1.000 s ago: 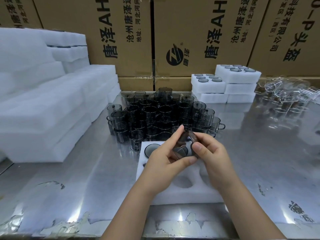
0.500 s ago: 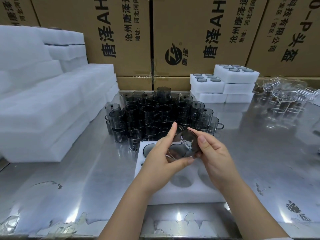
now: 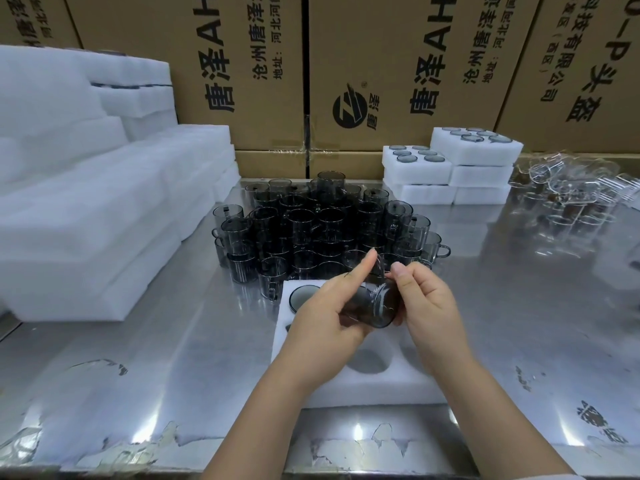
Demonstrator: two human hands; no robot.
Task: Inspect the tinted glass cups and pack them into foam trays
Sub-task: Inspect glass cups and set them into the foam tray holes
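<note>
A tinted glass cup lies tilted on its side between both hands, above a white foam tray on the steel table. My left hand holds the cup from the left, index finger stretched up along it. My right hand grips it from the right, thumb at the rim. One tinted cup sits in the tray's far-left hole; the near holes are empty. Several loose tinted cups stand clustered behind the tray.
Stacked blank foam slabs fill the left side. Filled foam trays are stacked at the back right, with clear glass cups beyond them. Cardboard boxes wall the back.
The cup has been turned between both hands and now lies more on its side, lower over the tray. My left index finger stays raised.
</note>
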